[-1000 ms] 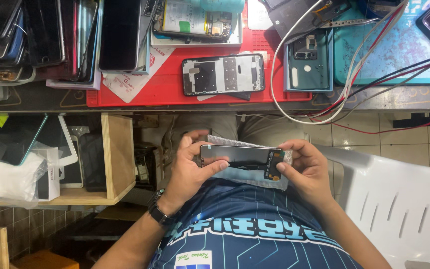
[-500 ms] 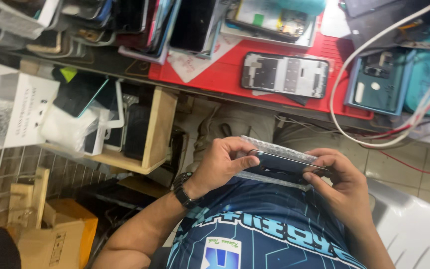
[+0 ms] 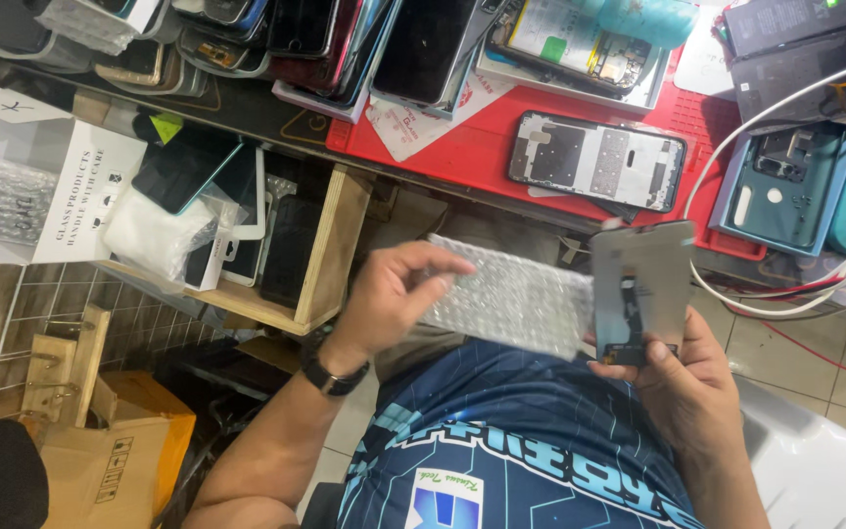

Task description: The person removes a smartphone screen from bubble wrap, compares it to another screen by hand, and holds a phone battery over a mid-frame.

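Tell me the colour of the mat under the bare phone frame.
Red mat, seen in the head view, beneath the phone frame.

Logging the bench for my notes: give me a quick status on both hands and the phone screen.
Left hand pinching bubble-wrap sleeve. Right hand gripping phone screen panel by its lower end, upright, drawn clear of sleeve's mouth. Nothing between hands.

Bubble wrap between hands, phone frame on mat beyond

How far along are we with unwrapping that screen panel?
Done: the panel is out of the bubble wrap sleeve, held upright in the right hand. In hand: the left hand grips the sleeve. Left: the open phone frame on the red mat has no screen yet.
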